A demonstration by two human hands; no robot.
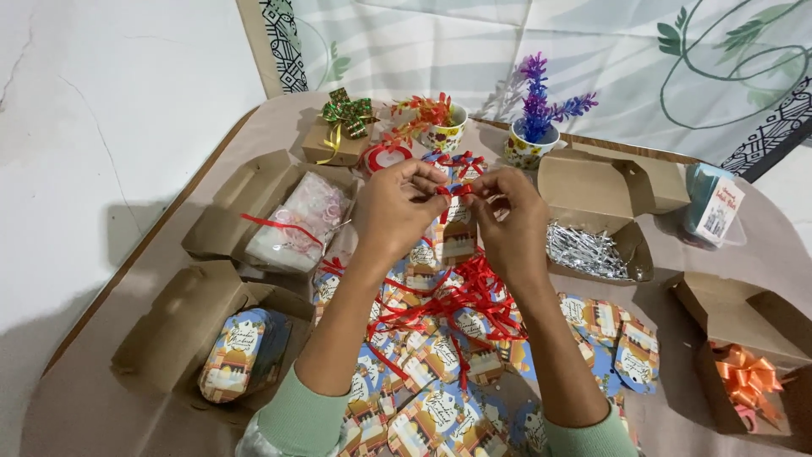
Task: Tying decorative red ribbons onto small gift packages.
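Observation:
My left hand (396, 211) and my right hand (510, 222) are raised over the table's middle, fingertips close together, both pinching a thin red ribbon (454, 189) tied to a colourful paper tag (458, 233) that hangs between them. Below my hands lies a heap of similar blue and orange tags (440, 372) tangled with loose red ribbon (474, 296). Both forearms wear light green sleeves.
Open brown cardboard boxes ring the heap: one with a plastic bag (300, 222), one with tags (241, 351), one with silver shreds (585, 250), one with an orange bow (746, 377). Two small flower pots (529, 140) and a bowed gift box (338, 135) stand at the back.

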